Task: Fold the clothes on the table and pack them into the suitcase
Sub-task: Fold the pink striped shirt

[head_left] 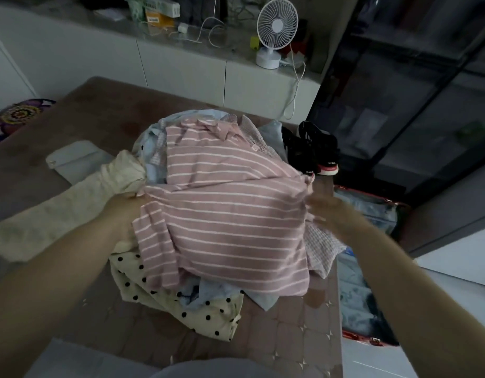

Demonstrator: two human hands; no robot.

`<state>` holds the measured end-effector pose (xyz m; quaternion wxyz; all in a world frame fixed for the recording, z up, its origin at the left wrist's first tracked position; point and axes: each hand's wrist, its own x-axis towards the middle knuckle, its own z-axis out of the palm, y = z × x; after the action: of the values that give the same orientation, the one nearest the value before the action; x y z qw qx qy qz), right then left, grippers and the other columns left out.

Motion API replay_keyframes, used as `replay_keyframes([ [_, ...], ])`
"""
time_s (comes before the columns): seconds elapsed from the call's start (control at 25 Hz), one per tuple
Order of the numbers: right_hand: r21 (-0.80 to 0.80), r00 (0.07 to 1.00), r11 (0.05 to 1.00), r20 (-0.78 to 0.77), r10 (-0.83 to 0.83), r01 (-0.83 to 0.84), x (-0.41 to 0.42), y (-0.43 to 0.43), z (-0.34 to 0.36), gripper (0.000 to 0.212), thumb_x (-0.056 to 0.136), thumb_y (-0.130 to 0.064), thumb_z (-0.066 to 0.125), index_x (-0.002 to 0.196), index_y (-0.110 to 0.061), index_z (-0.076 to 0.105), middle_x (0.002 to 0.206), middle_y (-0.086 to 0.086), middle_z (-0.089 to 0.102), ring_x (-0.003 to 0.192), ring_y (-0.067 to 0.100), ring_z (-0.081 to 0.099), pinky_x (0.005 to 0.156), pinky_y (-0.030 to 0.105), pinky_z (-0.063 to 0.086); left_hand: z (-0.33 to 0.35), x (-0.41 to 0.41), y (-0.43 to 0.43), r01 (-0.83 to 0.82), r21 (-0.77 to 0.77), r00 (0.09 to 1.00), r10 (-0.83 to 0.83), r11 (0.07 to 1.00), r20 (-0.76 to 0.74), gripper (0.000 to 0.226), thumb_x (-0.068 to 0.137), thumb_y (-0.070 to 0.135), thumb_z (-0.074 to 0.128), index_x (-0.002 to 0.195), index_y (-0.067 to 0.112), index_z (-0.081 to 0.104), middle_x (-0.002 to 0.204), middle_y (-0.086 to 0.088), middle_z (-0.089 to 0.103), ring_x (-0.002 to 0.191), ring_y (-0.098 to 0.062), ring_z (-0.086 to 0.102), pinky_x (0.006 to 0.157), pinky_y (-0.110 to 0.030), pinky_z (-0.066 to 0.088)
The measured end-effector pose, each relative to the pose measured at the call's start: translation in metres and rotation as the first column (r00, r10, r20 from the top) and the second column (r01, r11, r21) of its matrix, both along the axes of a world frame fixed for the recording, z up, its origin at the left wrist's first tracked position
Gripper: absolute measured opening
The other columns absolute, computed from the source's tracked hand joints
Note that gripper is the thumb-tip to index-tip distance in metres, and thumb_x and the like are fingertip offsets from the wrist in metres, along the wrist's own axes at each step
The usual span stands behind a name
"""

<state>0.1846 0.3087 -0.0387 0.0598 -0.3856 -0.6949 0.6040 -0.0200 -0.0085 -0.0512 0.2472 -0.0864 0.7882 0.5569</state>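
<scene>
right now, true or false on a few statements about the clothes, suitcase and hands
1. A striped shirt lies on top of the other clothes. True.
2. The suitcase is shut. False: it lies open, right of the table.
3. The fan stands on the table. False: it stands on the counter behind.
4. Black shoes sit just right of the clothes. True.
5. The left hand is at the shirt's left edge. True, though its fingers are hidden.
</scene>
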Motion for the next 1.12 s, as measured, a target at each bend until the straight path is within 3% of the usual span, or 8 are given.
replay_keyframes([
  [0.16,0.157,0.971,0.987,0.227,-0.076,0.041,0.023,-0.022,-0.067,0.017,0.072,0.002,0.070,0.072,-0.014,0.064,0.072,0.003,0.063,0.063,0.012,0.058,0.059,0.022,0.046,-0.008,-0.001,-0.010,0.005,-0.093,0.993,-0.016,0.996,-0.120,0.027,0.088,0.024,0.062,0.109,0.008,0.062,0.080,-0.001,0.060,0.069,-0.014,0.054,0.063,-0.024,0.043],
  [0.28,0.070,0.961,0.993,0.254,-0.110,0.095,0.027,-0.026,-0.087,0.019,0.077,-0.021,0.074,0.088,-0.009,0.065,0.087,0.014,0.068,0.082,0.029,0.065,0.074,0.036,0.052,-0.012,0.003,-0.017,0.134,-0.136,0.984,-0.148,0.982,-0.103,0.034,0.087,0.024,0.064,0.115,0.004,0.062,0.100,-0.010,0.066,0.090,-0.025,0.061,0.083,-0.032,0.047],
  [0.56,-0.047,0.945,0.970,-0.216,-0.245,0.241,0.067,-0.023,-0.013,0.005,0.084,-0.009,0.063,0.087,-0.012,0.065,0.072,-0.001,0.068,0.060,0.005,0.064,0.054,0.016,0.049,0.012,0.020,-0.027,0.224,0.151,0.944,-0.176,0.963,-0.279,0.015,0.094,0.020,0.053,0.097,0.024,0.067,0.086,0.008,0.071,0.078,-0.006,0.066,0.069,-0.019,0.052],
  [0.64,-0.019,0.943,0.971,-0.235,-0.235,0.237,0.108,-0.021,-0.004,0.026,0.074,-0.030,0.075,0.091,-0.015,0.064,0.078,-0.003,0.071,0.062,0.000,0.065,0.054,0.012,0.050,0.003,0.024,-0.038,0.220,0.214,0.956,-0.167,0.952,-0.239,0.013,0.092,0.019,0.055,0.096,0.022,0.067,0.089,0.003,0.071,0.083,-0.015,0.065,0.077,-0.027,0.050],
  [0.72,-0.039,0.975,0.976,-0.054,-0.216,0.214,0.143,-0.027,-0.029,0.061,0.054,-0.046,0.085,0.100,-0.013,0.063,0.091,0.004,0.072,0.069,0.006,0.068,0.058,0.017,0.054,-0.020,0.038,-0.049,0.328,0.031,0.925,-0.314,0.944,-0.216,0.012,0.091,0.014,0.057,0.095,0.020,0.066,0.087,0.001,0.068,0.080,-0.015,0.062,0.072,-0.026,0.047],
  [0.88,-0.137,0.950,0.982,0.299,-0.087,0.132,0.173,-0.056,-0.097,0.078,0.058,-0.012,0.087,0.126,-0.003,0.050,0.109,0.018,0.064,0.092,0.031,0.065,0.083,0.046,0.054,-0.077,0.051,-0.080,0.565,-0.491,0.714,-0.691,0.663,-0.110,0.018,0.089,0.012,0.060,0.106,0.019,0.063,0.101,-0.002,0.067,0.087,-0.015,0.061,0.074,-0.030,0.046],
  [1.04,-0.022,0.874,0.990,0.467,0.135,-0.141,0.161,-0.046,-0.094,0.122,0.025,-0.053,0.091,0.125,-0.001,0.044,0.112,0.014,0.061,0.098,0.027,0.063,0.086,0.047,0.054,-0.059,0.026,-0.089,0.697,-0.657,0.510,-0.843,0.288,0.171,0.015,0.082,0.022,0.067,0.080,0.030,0.054,0.088,0.006,0.062,0.080,-0.009,0.057,0.070,-0.025,0.043],
  [1.12,0.119,0.806,0.955,0.571,0.158,-0.271,0.135,-0.028,-0.075,0.111,0.051,-0.045,0.088,0.137,-0.004,0.031,0.127,0.016,0.051,0.111,0.030,0.055,0.094,0.045,0.049,-0.031,0.004,-0.074,0.685,-0.705,0.485,-0.837,0.183,0.254,0.021,0.080,0.033,0.069,0.072,0.024,0.051,0.082,0.002,0.060,0.075,-0.011,0.054,0.067,-0.025,0.040],
])
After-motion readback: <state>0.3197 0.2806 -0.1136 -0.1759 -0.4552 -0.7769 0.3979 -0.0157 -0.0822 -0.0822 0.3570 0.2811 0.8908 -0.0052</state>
